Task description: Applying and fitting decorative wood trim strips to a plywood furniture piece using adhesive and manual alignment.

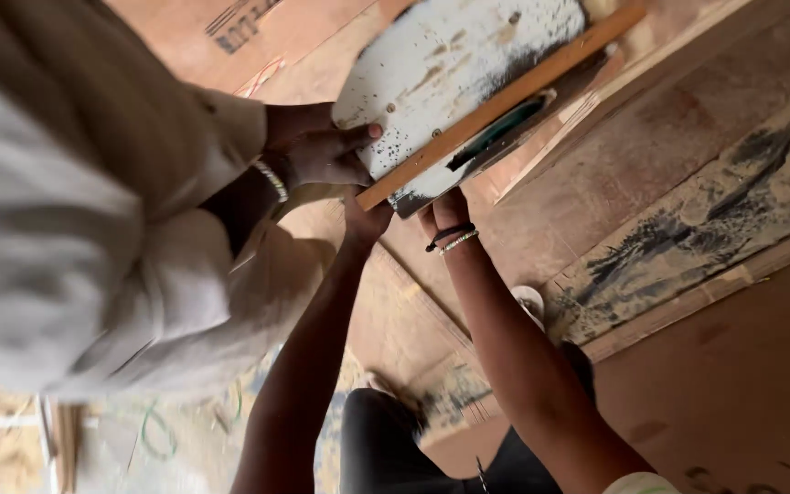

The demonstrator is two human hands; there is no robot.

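Both hands, L (365,220) & R (445,212), under white board (450,64) edge.

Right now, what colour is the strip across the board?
Light orange-brown wood strip; head view.

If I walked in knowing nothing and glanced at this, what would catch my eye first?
Probably the white, black-speckled board at the top, with a wooden strip lying across it. The person's left hand and right hand reach up to its lower edge. A co-worker's hand in a pale sleeve presses on the board's left rim, and brown plywood sheets fill the right side.
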